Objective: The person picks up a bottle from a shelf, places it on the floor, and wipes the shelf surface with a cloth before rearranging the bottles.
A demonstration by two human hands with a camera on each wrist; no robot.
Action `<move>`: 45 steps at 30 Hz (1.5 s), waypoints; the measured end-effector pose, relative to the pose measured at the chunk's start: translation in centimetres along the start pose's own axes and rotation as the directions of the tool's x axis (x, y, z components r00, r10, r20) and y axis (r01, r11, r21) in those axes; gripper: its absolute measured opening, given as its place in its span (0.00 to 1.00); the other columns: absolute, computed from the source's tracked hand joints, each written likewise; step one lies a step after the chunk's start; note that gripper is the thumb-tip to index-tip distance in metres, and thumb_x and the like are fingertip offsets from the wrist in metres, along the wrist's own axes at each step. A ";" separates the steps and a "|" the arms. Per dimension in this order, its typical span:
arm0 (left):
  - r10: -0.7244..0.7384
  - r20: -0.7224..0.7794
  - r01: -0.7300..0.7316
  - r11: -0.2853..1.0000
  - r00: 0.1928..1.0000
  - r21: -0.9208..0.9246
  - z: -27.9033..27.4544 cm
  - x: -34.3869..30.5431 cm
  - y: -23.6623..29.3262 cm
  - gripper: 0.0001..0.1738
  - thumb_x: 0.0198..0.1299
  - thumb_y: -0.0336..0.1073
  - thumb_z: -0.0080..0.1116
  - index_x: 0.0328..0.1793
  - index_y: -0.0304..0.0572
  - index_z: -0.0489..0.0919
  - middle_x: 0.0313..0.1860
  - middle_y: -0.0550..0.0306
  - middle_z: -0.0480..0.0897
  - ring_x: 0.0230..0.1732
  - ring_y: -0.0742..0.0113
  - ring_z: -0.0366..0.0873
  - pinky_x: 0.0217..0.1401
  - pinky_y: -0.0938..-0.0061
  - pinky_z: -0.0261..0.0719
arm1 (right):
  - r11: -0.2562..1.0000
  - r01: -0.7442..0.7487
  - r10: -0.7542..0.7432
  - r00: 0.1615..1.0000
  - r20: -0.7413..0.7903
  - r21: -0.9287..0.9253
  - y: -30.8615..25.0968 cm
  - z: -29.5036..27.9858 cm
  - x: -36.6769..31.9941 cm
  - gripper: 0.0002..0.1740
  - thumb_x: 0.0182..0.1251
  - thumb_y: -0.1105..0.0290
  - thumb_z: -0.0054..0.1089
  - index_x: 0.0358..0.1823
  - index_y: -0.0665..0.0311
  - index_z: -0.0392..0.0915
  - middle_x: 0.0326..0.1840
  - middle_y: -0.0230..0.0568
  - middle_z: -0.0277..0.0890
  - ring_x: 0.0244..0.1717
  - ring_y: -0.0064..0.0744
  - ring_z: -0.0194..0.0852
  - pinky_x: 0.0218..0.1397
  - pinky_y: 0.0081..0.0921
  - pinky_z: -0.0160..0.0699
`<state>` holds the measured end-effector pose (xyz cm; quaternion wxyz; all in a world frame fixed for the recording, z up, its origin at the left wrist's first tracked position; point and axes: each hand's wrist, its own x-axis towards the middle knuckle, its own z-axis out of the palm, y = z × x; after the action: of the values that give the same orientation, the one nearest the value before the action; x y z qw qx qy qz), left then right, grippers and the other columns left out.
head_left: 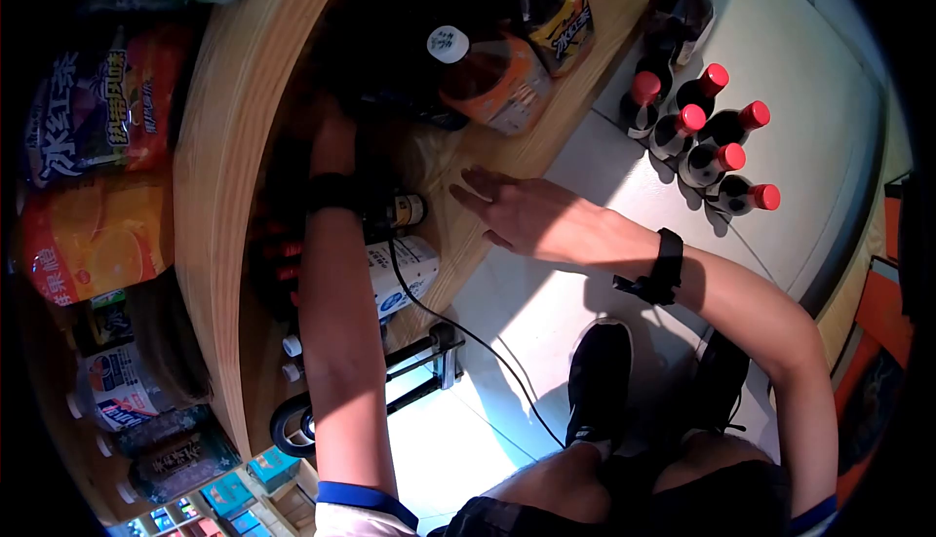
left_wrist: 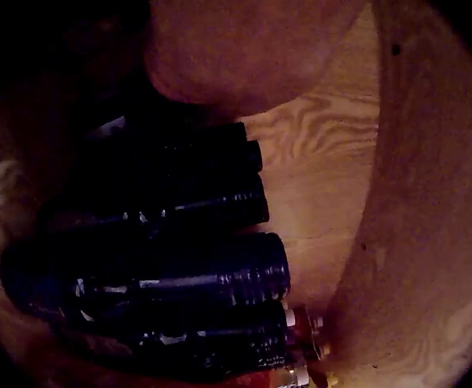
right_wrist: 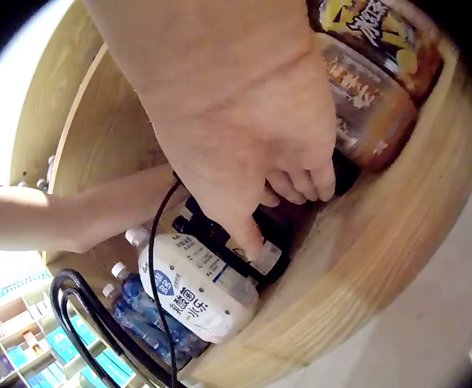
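Note:
My left hand (head_left: 330, 120) reaches deep into a shadowed wooden shelf compartment, its fingers lost in the dark; I cannot tell whether it holds anything. In the left wrist view, part of that hand (left_wrist: 252, 56) shows above a row of dark bottles (left_wrist: 179, 275). The right hand (head_left: 522, 215) hovers near the shelf's front edge with loosely extended fingers and nothing in its grasp. Close to it are a dark bottle with a pale label (head_left: 409, 210) and a white drink bottle (right_wrist: 191, 287). An orange-labelled tea bottle with a white cap (head_left: 502, 84) stands deeper along the shelf.
Several red-capped dark bottles (head_left: 704, 152) and a purple-capped bottle (head_left: 682, 16) stand on the tiled floor. A yellow-capped tea bottle (head_left: 558, 25) is on the shelf. A thin black cable (head_left: 468, 342) hangs across a black metal frame (head_left: 429, 352). Packaged drinks (head_left: 97, 235) fill the upper shelf.

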<state>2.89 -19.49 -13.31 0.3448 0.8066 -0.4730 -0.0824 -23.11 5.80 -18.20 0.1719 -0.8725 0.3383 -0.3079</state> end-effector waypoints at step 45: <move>-0.036 -0.021 0.040 0.971 0.999 0.235 -0.2 2.4 -2.5 0.32 0.65 0.54 0.71 0.63 0.33 0.85 0.60 0.41 0.87 0.58 0.52 0.88 0.57 0.60 0.89 | 0.987 -0.152 0.137 0.968 0.209 0.058 -2.2 -2.8 -1.5 0.33 0.71 0.76 0.50 0.78 0.71 0.66 0.78 0.71 0.64 0.75 0.57 0.73 0.66 0.42 0.89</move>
<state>6.03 -20.57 -14.31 0.2487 0.8514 -0.4610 -0.0257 -24.72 8.13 -15.64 0.2596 -0.8656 0.3701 -0.2153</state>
